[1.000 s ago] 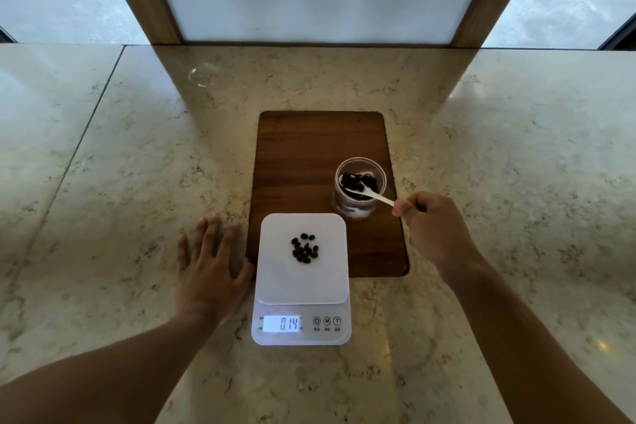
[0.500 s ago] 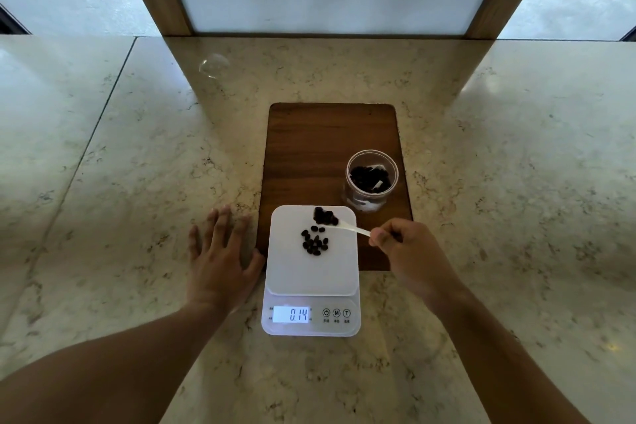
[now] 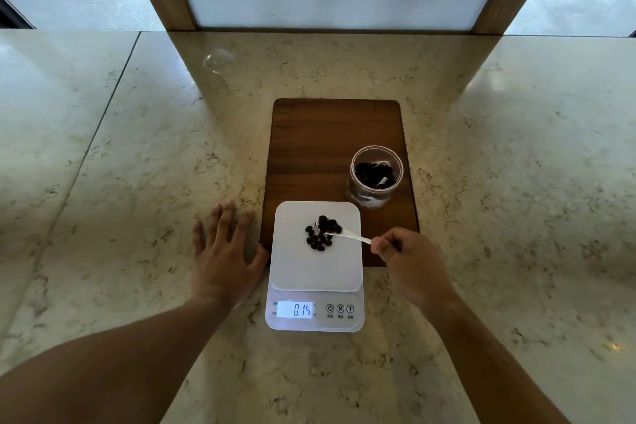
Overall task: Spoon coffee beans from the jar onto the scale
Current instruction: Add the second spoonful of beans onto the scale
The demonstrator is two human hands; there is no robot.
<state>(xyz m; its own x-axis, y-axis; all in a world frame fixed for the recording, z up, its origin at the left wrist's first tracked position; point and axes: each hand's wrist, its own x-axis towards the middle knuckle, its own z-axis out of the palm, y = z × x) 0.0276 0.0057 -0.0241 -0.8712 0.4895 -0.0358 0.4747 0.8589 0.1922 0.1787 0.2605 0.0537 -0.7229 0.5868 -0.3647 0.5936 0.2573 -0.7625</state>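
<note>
Right hand [image 3: 409, 262] pinches spoon [image 3: 344, 233] handle – loaded bowl over beans [image 3: 318, 242] on scale [image 3: 316, 265], display 0.14; left hand [image 3: 223, 251] flat, fingers spread, thumb beside scale

your scale [image 3: 315, 306] display reads 0.14; two of its buttons are marked m and t. small captions under the buttons are too tiny to read.

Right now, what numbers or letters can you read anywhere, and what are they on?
"0.14": on the lit display of the scale.
"M": on the middle round button.
"T": on the right round button.
A power sign, not a letter: on the left round button.
Tiny labels under the buttons and beside the display: too small to read.
</note>
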